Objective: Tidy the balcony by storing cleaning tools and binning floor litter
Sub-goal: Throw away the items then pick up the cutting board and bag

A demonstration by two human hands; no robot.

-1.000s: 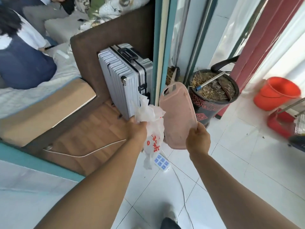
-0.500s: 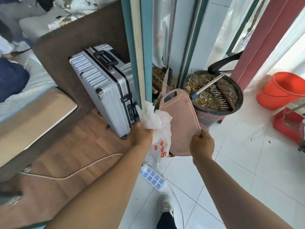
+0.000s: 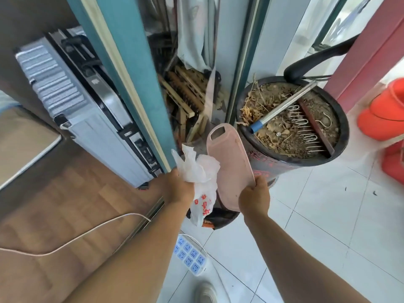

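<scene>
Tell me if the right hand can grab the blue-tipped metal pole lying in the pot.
Probably not as things stand: the right hand is shut on the pink board. The pole itself lies uncovered across the pot.

A crumpled, thin white plastic bag with red printed characters (image 3: pixel 202 184) hangs bunched at its neck in the closed left hand (image 3: pixel 179 187), its lower part drooping freely above the white tiled floor (image 3: pixel 317 215). Just beside it, touching its right side, a flat, oblong pale pink plastic board with a slot handle at its far end (image 3: pixel 230 165) is gripped by its near edge in the closed right hand (image 3: pixel 253 196). The board is tilted on edge, handle end pointing away, and shows faint scuff marks.
</scene>
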